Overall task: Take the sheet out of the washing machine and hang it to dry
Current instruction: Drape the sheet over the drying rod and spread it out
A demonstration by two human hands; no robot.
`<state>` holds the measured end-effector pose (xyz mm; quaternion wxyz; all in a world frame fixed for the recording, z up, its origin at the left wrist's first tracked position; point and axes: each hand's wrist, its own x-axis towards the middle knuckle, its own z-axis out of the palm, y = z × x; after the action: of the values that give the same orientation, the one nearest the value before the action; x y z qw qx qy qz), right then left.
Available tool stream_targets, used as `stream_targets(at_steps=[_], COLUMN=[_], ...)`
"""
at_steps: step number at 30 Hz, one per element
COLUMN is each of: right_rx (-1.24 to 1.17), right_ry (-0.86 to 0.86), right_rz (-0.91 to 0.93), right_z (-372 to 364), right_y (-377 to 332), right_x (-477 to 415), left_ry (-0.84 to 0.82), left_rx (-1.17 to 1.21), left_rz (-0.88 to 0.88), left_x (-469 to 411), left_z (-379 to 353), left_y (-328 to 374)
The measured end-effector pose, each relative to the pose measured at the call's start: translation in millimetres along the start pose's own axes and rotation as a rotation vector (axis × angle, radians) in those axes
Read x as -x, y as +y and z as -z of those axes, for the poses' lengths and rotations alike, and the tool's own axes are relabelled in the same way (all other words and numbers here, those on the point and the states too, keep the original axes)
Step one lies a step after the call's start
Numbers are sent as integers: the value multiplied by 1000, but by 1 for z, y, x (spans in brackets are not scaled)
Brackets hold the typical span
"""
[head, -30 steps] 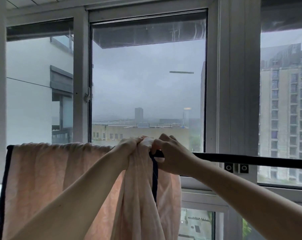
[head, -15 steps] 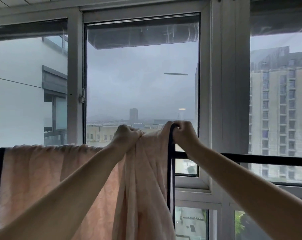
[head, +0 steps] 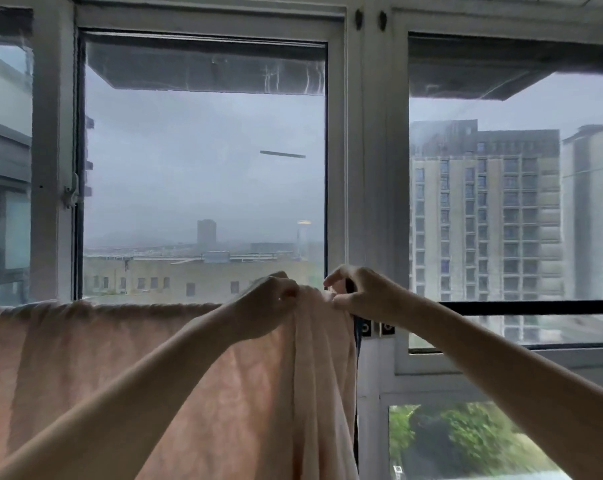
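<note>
My sheet [head: 85,358] hangs over the black rail [head: 535,307] that runs across in front of the window [head: 369,168], and it covers the rail from the left edge of my view to the spot where my hands meet. It is a pale peach cloth with a soft, faintly mottled surface. Daylight comes through it in the middle, so it glows warmer there and looks greyer toward the left. Along the top, where it lies over the rail, it is puckered into small wrinkles. To the left it falls fairly flat. Below my hands it is gathered into long upright folds that drop out of view at the bottom. A narrow dark border [head: 357,337] runs down its right edge, just beside the white window post.

My left hand [head: 265,306] is curled into a loose fist round the bunched top of the sheet, knuckles up, at rail height. My right hand [head: 362,296] is just beside it, nearly touching. Its thumb and fingers pinch the edge of the sheet, with a bit of the dark border showing between them and one finger crooked above. To the right of that hand the rail is bare
</note>
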<state>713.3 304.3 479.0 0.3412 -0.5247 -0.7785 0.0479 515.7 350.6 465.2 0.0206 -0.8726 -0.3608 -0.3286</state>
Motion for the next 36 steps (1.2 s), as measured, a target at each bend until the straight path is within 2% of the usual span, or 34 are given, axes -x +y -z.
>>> stream_targets(at_steps=[3, 8, 14, 21, 24, 26, 27, 29, 31, 36], right_rx=[171, 208, 336, 467, 836, 967, 936, 717, 518, 394], right_ry=[14, 174, 418, 301, 282, 306, 292, 182, 72, 131], right_rz=[83, 130, -54, -280, -314, -201, -111, 29, 64, 132], right_z=[-8, -14, 24, 53, 57, 52, 47, 32, 16, -13], right_y=[12, 15, 36, 36, 24, 11, 7, 2, 2, 8], right_x=[5, 4, 18, 36, 39, 38, 36, 29, 16, 0], left_ry=[-23, 45, 27, -24, -12, -14, -11, 2, 35, 134], left_rx=[-33, -10, -6, 147, 183, 179, 169, 165, 169, 168], left_rz=[-4, -9, 39, -6, 2, 10, 7, 8, 13, 36], left_x=[-2, -2, 2, 3, 4, 5, 6, 7, 9, 15], left_z=[-1, -3, 1, 7, 6, 5, 4, 4, 6, 11], left_y=[-5, -19, -37, -34, -33, -33, -33, -31, -29, -32])
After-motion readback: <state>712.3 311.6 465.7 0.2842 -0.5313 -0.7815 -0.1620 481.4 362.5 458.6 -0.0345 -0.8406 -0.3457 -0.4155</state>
